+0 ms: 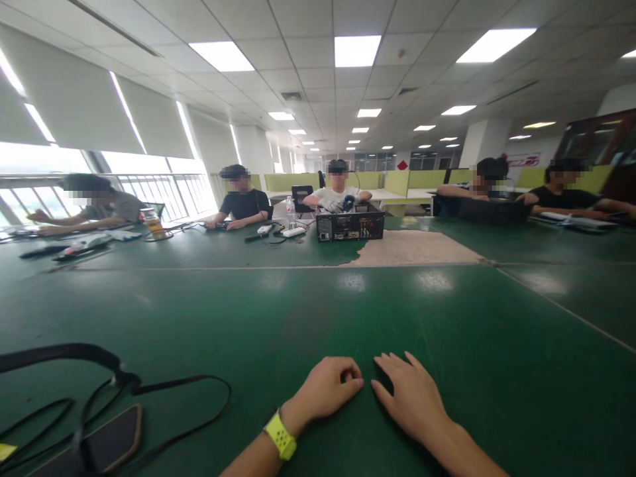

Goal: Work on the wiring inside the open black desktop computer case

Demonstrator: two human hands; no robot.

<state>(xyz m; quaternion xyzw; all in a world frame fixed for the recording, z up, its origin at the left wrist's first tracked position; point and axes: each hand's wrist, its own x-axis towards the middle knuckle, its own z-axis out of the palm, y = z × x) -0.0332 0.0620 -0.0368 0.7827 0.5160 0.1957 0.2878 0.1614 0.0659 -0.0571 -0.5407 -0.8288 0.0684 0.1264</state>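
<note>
Green table (308, 318) right under both hands, spreading across the near side and carrying the forearms' weight, it seems. Left hand (325, 387) here, wrist wearing the yellow-green watch (281, 435): fingers curled loosely inward, thumb tip meeting the index finger, nothing visible in the grip, and the pose looks like plain resting. Right hand (412, 394) just beside it, palm down, fingers fanned and released, holding nothing, probably laid flat because that's an easy way to settle. A small gap separates the two, so neither props the other. Over on the left, the black strap (94, 353) loops loosely across a dark flat slab (116, 434), the frame cutting both off; lying off to the side, they leave the hands their own space. And across the far side, an open computer case (350, 226) sits in front of a person in white (338, 195), presumably so its insides are within that person's reach, with a white power strip (294, 232) near it, likely handy for cables.
</note>
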